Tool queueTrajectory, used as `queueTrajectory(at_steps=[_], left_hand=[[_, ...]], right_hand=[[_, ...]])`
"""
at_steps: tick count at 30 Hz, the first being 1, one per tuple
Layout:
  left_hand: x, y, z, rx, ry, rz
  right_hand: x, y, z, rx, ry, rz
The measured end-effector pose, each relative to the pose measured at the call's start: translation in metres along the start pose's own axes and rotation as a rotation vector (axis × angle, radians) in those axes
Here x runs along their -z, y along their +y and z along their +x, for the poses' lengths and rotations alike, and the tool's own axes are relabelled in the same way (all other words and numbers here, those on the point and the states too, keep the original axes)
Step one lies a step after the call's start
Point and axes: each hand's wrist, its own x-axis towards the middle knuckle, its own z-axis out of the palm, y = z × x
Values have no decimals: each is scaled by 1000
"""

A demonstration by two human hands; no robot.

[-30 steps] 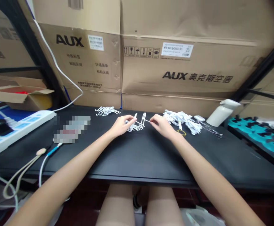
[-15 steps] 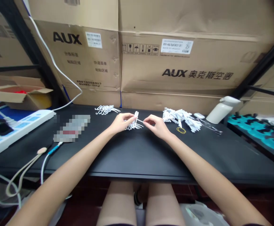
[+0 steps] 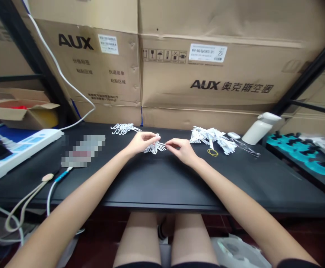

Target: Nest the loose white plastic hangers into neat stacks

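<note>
At the middle of the black table, my left hand (image 3: 143, 143) is closed, thumb and forefinger pinching a white hook-like piece (image 3: 157, 138). Just under those fingers lies a small pile of thin white hooks (image 3: 151, 149), partly hidden by the hand. My right hand (image 3: 181, 150) is closed in a pinch at the thin tail end of a white piece, close to the left fingertips. Behind my left hand rests another pile of white hooks (image 3: 123, 128). To the right of my right hand is a larger heap of white pieces (image 3: 211, 137), with a yellow rubber band (image 3: 213, 152) before it.
A white bottle (image 3: 260, 129) and glasses (image 3: 246, 148) are at the right, by a rack of teal parts (image 3: 299, 152). On the left are a power strip (image 3: 22, 150), a blurred-out flat object (image 3: 84, 150) and cables. Large cardboard boxes (image 3: 168, 80) stand behind.
My fingertips have come nearer to each other over the small pile of hooks. The view has shifted slightly. The side heaps lie as before.
</note>
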Motion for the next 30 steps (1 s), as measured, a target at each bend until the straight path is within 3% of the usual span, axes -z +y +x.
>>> queueTrajectory(at_steps=[6,8,12,15,18,20,25,30], left_hand=[[1,0,1,-7,11,-61],[2,1,2,6,37,-74],[8,1,6,55,198,-153],[12,-1,9,87,278,-311],[14,-4,10,131,293,-400],[13,-5,10,148,288,-407],[11,-5,9,155,283,-395],[11,-5,8,164,278,-403]], right_hand=[[-4,-2,-1,9,23,4],[-8,1,-2,-55,66,71],[-14,11,-2,-246,153,110],[-17,15,-4,-159,-5,-103],[-18,15,-6,-43,-215,-249],[-17,14,-6,-20,-285,-329],[-10,16,1,-62,-338,-638],[-6,22,6,-111,-297,-741]])
